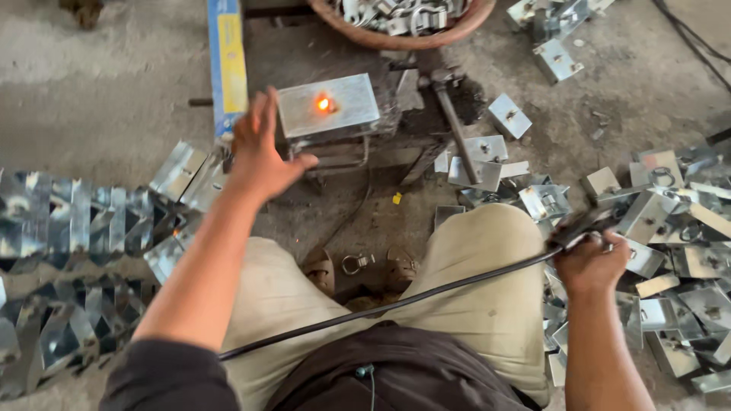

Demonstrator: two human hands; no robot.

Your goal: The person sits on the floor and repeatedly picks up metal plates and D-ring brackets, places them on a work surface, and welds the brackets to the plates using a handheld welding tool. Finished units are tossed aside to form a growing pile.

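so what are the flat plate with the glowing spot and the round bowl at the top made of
The flat rectangular grey plate looks like galvanised sheet steel: dull silver, faintly mottled, with an orange-hot glowing spot, which suggests metal being welded. The round reddish-brown bowl looks like terracotta or possibly plastic; its matt, thick rim leaves that open. It holds shiny silver metal fittings.

The metal plate (329, 105) on the jig was bright galvanised sheet, smooth and semi-glossy, with a glowing orange spot on its face. Left of the plate, the stacked brackets (76, 221) showed shiny, spangled zinc. Right of the plate, the loose brackets (670, 228) had the same reflective finish. Below the plate, the floor (99, 114) was rough, matt concrete. The trousers (487, 289) were matt beige cloth. The cable (426, 293) was smooth black rubber or plastic.
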